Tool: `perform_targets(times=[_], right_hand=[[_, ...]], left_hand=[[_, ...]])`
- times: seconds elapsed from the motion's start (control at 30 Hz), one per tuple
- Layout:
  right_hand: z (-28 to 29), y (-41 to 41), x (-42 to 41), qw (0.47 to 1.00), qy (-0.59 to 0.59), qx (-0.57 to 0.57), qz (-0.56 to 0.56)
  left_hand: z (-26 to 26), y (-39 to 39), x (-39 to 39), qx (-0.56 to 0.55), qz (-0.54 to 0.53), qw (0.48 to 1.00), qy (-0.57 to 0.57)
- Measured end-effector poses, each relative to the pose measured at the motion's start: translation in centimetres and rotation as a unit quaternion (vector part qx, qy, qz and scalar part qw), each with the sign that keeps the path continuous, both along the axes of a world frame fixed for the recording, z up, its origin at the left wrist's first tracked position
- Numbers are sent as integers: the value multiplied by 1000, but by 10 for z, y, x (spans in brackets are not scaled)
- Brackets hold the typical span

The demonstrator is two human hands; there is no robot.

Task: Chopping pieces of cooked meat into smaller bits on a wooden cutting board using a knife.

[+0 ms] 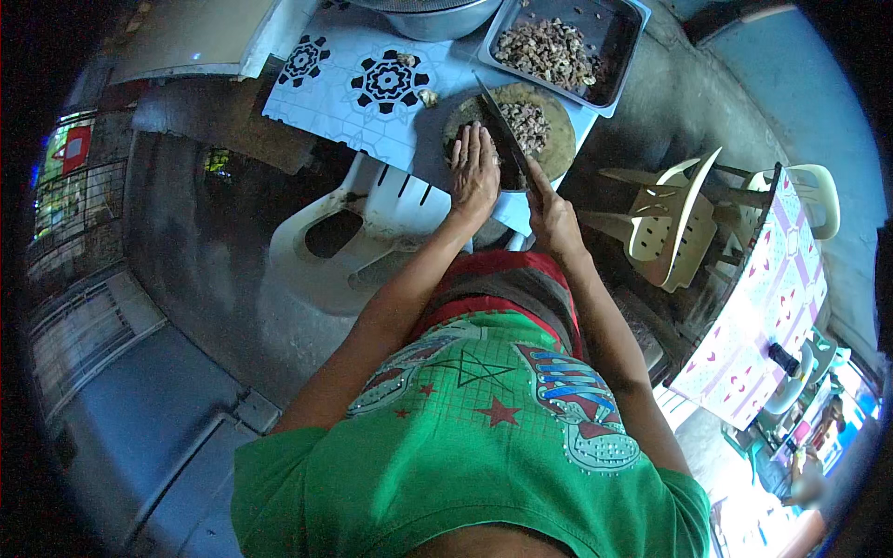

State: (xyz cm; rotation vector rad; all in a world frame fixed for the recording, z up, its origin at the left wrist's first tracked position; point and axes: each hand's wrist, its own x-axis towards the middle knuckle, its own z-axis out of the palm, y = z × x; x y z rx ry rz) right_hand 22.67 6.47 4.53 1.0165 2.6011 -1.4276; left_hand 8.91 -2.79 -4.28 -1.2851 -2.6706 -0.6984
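Observation:
My right hand grips the handle of a long kitchen knife, whose dark blade lies across a round chopping board. Right of the blade, chopped meat sits heaped on the board. My left hand rests on the board's left part, fingers extended close together, over some pieces mostly hidden beneath it. Whether the fingers grip those pieces cannot be made out. Beyond the board, a metal tray holds a pile of chopped pieces. Two small scraps lie on the patterned tablecloth.
A metal basin stands at the table's far edge. A white plastic chair is at the near left, and cream plastic chairs stand right, beside another table. A person is at the far lower right.

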Motion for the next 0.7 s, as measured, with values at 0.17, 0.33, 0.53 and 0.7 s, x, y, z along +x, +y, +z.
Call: perform_targets(times=[0.17, 0.33, 0.53, 0.7], right_hand=[[-2, -8, 6, 999, 31, -16, 6], [-4, -26, 8, 999, 47, -23, 11], [1, -32, 2, 1000, 6, 1, 19], [1, -35, 12, 998, -15, 45, 39]], left_hand=[[-4, -2, -1, 17, -2, 1000, -2], [-7, -5, -4, 84, -10, 995, -61], [-23, -7, -6, 24, -1, 999, 41], [-25, -7, -5, 5, -5, 998, 63]])
